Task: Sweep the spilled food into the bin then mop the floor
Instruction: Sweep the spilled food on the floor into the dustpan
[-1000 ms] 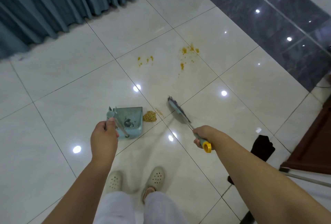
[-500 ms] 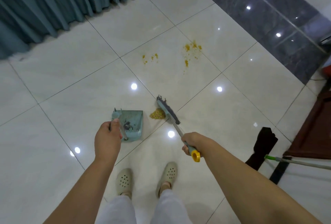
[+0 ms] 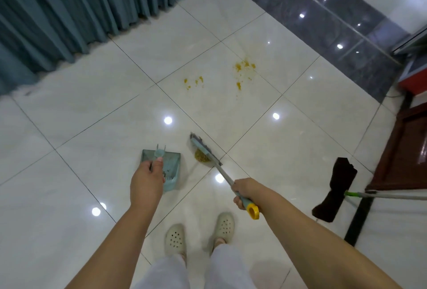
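- The left hand (image 3: 147, 179) is closed around the upright handle of a teal dustpan (image 3: 169, 174), which sits flat on the white tile floor (image 3: 76, 173) in front of the person's feet.
- The right hand (image 3: 246, 192) is wrapped around the grip of a broom (image 3: 209, 153), just above its yellow hanging loop (image 3: 253, 211); the shaft slants down and forward to the broom head.
- The broom head rests on the floor to the right of the dustpan, its bristles against a small heap of yellow-brown spilled food (image 3: 201, 157). The heap lies between broom and pan, near the pan's side but apart from it.
- Some specks seem to lie inside the pan; they are too small to make out.
- Farther ahead, two patches of yellow smears (image 3: 242, 70) mark the tiles, well apart from the heap.
- A mop (image 3: 332, 191) with a dark cloth head lies on the floor to the right, untouched, beside a dark wooden piece of furniture (image 3: 406, 147). No bin is in view.
- Judgement: the sweeping step is in hand, with the heap gathered but not yet in the pan.
- The next move likely calls for turning the pan's open lip toward the heap and pressing it flat, then a short, low stroke leftward so the grains do not scatter or slip beneath the lip.
- The smears look stuck on and are probably left for the mop.
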The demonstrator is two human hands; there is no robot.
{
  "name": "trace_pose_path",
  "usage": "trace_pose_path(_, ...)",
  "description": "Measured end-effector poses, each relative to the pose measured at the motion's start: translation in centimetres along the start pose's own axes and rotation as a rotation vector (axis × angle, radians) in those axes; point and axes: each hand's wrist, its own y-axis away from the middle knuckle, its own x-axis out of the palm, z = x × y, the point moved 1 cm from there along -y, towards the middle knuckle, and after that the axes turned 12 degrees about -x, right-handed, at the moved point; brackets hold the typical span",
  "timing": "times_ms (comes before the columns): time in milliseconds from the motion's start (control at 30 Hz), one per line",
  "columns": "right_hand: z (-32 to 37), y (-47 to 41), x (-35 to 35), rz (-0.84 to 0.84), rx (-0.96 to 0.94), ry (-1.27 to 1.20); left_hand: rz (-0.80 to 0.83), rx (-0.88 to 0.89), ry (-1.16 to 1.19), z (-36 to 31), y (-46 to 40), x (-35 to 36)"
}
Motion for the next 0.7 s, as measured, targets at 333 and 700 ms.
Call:
trace_pose_path(333, 2.6, -3.7, -2.4, -0.049, -0.121, 0.052, -0.004, 0.02, -0.077, 0.3, -0.2, 0.3)
trace_pose_path(700, 3.1, -6.9, -2.9, 0.014, -0.17, 0.193, -0.037, -0.04, -0.061, -0.2, -0.2, 2.5)
